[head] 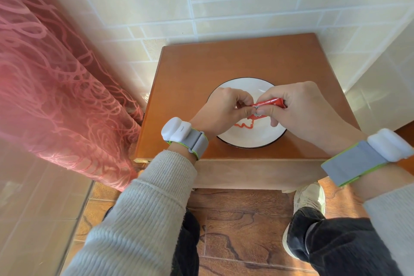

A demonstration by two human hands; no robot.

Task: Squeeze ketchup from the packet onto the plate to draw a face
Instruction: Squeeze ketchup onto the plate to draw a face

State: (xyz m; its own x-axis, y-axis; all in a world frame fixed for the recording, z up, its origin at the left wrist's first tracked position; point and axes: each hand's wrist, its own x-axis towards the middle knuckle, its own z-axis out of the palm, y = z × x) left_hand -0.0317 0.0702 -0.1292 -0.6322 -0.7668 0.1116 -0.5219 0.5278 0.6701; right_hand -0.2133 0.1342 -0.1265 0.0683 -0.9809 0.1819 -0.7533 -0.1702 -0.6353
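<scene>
A white plate (246,139) with a thin dark rim sits on a small wooden table (190,78). Over its middle I hold a red ketchup packet (268,103) with both hands. My right hand (300,110) grips the packet's body from the right. My left hand (220,110) pinches its left end between thumb and fingers. Beneath the hands a thin red ketchup line (244,125) curls across the plate's lower middle. Most of the plate's centre is hidden by my hands.
The table stands against a cream tiled wall (246,6). A pink patterned curtain (51,74) hangs at the left, close to the table's edge. My legs and a white shoe (310,195) are on the wood-patterned floor below the table's front edge.
</scene>
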